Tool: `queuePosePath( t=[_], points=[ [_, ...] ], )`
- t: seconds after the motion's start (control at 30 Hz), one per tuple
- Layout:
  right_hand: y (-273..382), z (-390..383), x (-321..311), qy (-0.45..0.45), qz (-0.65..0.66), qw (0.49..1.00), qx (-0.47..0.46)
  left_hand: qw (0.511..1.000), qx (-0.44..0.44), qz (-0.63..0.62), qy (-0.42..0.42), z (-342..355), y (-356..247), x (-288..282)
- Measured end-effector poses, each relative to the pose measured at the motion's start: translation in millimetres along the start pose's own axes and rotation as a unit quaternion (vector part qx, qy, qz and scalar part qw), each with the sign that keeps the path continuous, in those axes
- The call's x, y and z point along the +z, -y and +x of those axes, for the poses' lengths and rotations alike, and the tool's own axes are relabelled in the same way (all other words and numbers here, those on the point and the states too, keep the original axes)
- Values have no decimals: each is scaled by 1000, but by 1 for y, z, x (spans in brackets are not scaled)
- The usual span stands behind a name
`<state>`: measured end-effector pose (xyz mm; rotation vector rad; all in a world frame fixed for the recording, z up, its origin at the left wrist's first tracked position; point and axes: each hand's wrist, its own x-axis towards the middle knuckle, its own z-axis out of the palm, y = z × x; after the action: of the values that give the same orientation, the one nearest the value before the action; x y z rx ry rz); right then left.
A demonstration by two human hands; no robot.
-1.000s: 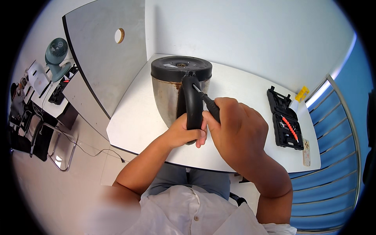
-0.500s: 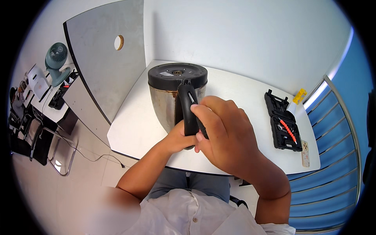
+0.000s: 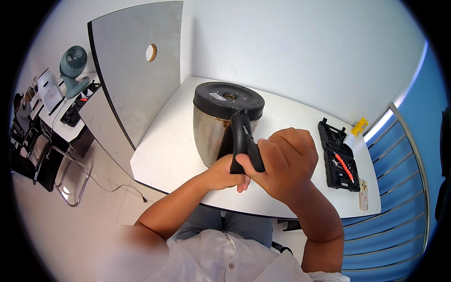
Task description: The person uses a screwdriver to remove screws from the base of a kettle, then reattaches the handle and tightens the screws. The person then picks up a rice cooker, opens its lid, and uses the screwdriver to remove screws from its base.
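A steel jug (image 3: 206,136) with a black base (image 3: 235,96) stands upside down on the white table, its black handle (image 3: 239,136) facing me. Brown stains run along the metal below the base. My left hand (image 3: 221,174) is closed around the lower end of the handle. In my closed right hand (image 3: 286,160) is what looks like a black-handled screwdriver (image 3: 254,156), pinched by the thumb and curled fingers. Its short silver shaft points up into the slot in the handle; the tip is hidden there.
An open black tool case (image 3: 339,164) holding a red flexible shaft (image 3: 344,168) lies at the right, by a pale remote control (image 3: 363,195) and a yellow object (image 3: 360,127). A grey partition (image 3: 136,70) borders the left. Metal railing (image 3: 418,164) runs along the right.
The jug and the case have shifted in the picture as the view moved. My right hand has turned, its fingers now curled tighter around the screwdriver; my left hand still grips the handle.
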<state>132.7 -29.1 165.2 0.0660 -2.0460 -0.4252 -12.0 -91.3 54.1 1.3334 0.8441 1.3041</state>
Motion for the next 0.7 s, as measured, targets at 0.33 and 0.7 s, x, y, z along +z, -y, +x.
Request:
queuePosePath(
  t=[0.33,0.7],
  points=[
    [-3,-5,4,6,110,993,54,1000,2,-13,29,-1,-3,-5],
    [-25,-14,-11,40,364,929,56,996,-6,-69,51,2,-2,-10]
  ],
)
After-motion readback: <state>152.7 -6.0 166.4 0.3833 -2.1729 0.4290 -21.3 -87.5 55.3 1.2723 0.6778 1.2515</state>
